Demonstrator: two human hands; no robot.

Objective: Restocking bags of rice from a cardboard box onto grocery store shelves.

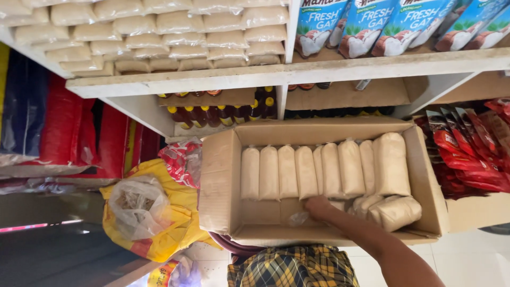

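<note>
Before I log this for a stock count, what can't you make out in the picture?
- Right hand, head view: fingers curl down into the cardboard box, so its grip is unclear.
- Left hand: out of frame.
- Pale bags in the box: only tops show; lower layers are hidden.
- Bottles on the lower shelf: shadowed and cut off by the shelf board.
- Clear bag on the yellow sack: contents too blurred.

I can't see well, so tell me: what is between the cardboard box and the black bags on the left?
In the head view, a yellow plastic bag with a clear bag on top sits between the cardboard box and the black bags.
</note>
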